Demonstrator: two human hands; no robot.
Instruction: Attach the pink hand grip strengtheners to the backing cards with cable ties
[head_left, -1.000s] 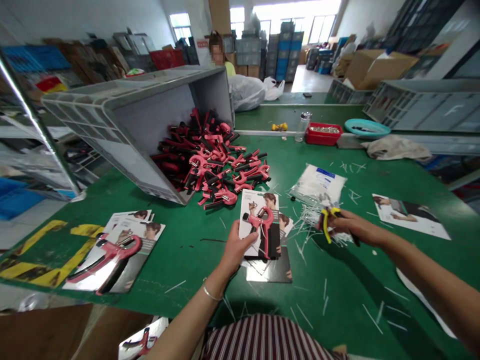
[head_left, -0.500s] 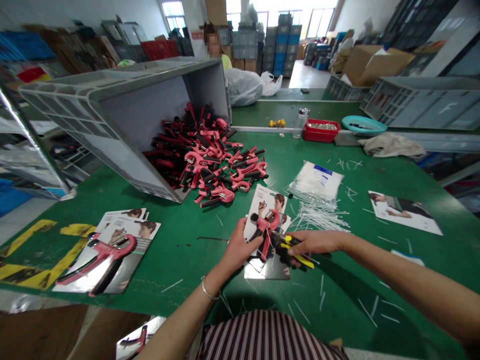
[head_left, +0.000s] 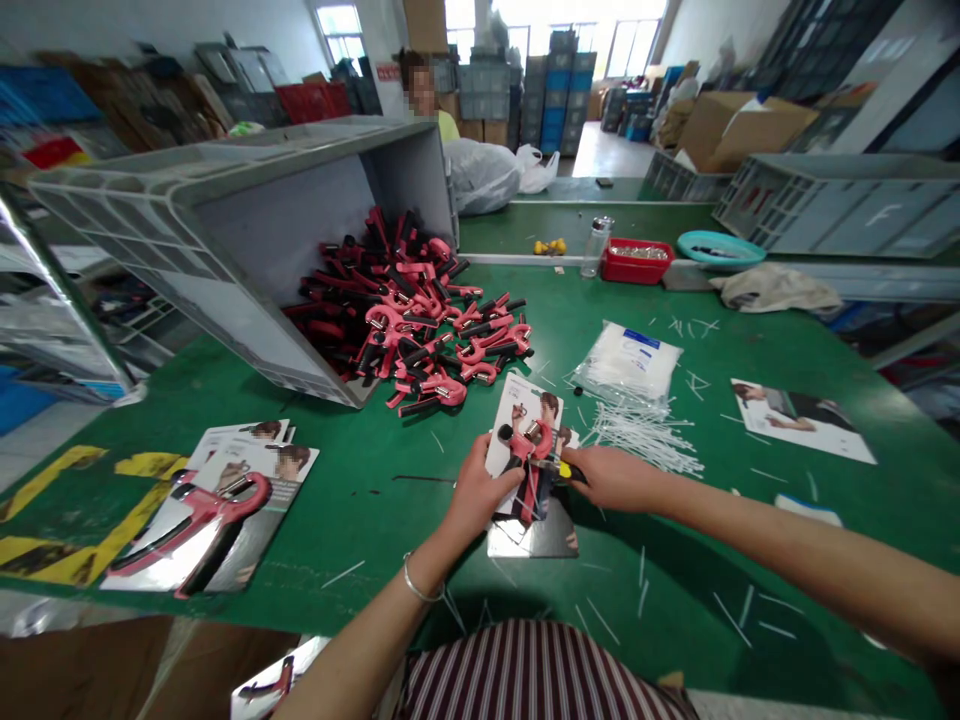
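"What's in hand?"

"A card [head_left: 517, 430] with a pink-and-black hand exerciser [head_left: 531, 462] on it, mid-surface. The left hand [head_left: 474, 490] has a closed grip on the card's edge; the right hand [head_left: 616, 478] grips yellow-handled cutters [head_left: 564, 470] — probably cutters, they're mostly hidden."

"How much is done?"

"One carded stack [head_left: 225, 510] lies to the left — but a large heap [head_left: 409, 320] spills from the tipped grey crate [head_left: 247, 230], with loose white ties [head_left: 645, 435] nearby."

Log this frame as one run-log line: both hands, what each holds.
left hand: holds printed card with pink-and-black hand exerciser | right hand: yellow-handled tool, mostly hidden, at exerciser
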